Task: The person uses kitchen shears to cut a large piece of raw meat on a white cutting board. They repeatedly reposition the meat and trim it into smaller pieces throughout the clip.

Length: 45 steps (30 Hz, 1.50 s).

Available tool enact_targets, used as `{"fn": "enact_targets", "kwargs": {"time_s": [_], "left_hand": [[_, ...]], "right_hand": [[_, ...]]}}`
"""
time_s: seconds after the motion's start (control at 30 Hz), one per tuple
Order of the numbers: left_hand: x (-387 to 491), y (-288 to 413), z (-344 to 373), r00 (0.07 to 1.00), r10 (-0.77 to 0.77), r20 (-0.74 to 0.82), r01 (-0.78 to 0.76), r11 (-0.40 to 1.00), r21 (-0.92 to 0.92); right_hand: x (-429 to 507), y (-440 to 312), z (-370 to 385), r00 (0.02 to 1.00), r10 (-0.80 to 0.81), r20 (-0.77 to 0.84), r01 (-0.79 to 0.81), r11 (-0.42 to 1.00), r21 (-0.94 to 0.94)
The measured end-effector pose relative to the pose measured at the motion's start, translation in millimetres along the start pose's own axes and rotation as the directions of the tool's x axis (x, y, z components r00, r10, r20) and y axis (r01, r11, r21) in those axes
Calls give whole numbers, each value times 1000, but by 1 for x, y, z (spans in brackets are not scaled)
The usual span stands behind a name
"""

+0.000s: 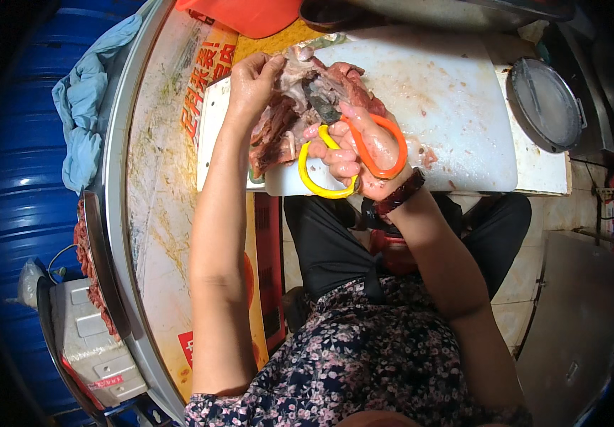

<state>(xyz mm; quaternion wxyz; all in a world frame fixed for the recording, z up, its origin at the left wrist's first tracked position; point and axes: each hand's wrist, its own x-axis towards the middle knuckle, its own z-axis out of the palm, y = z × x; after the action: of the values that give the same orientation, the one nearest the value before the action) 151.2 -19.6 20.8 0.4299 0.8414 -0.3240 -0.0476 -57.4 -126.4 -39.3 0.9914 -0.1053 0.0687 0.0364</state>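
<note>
A large piece of raw meat (299,80) with pale fatty tissue lies over the left part of a white cutting board (467,117). At its upper left edge, my left hand (253,74) pinches the pale tissue between thumb and fingers. My right hand (373,144) grips scissors (328,190) with one yellow and one orange handle loop. Their dark blades point up and left into the meat, and the tips are hidden in the tissue. Dark red flesh hangs near the board's front left edge, below my left hand.
An orange-red plastic container (256,16) stands beyond the board. At right is a round metal-rimmed pan or lid (544,104). Leftward are a light blue cloth (80,128), a metal tray (101,256) of cut meat and a white foam box (93,331). Small meat scraps (428,157) dot the board.
</note>
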Motion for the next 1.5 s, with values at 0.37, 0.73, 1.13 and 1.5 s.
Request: {"fn": "enact_targets", "kwargs": {"time_s": [0.37, 0.73, 1.13, 1.5], "left_hand": [[-15, -12, 1, 991, 33, -127, -46, 993, -107], [-32, -33, 7, 963, -7, -268, -18, 996, -93], [-20, -38, 7, 976, 5, -219, -27, 995, -96], [-15, -23, 3, 976, -6, -216, 0, 1000, -30]], "right_hand": [[15, 9, -16, 984, 65, 168, -116, 940, 319], [34, 21, -15, 969, 51, 242, -112, 963, 244], [27, 3, -1, 989, 101, 110, -109, 992, 68], [-8, -8, 9, 986, 133, -102, -153, 961, -229]]}}
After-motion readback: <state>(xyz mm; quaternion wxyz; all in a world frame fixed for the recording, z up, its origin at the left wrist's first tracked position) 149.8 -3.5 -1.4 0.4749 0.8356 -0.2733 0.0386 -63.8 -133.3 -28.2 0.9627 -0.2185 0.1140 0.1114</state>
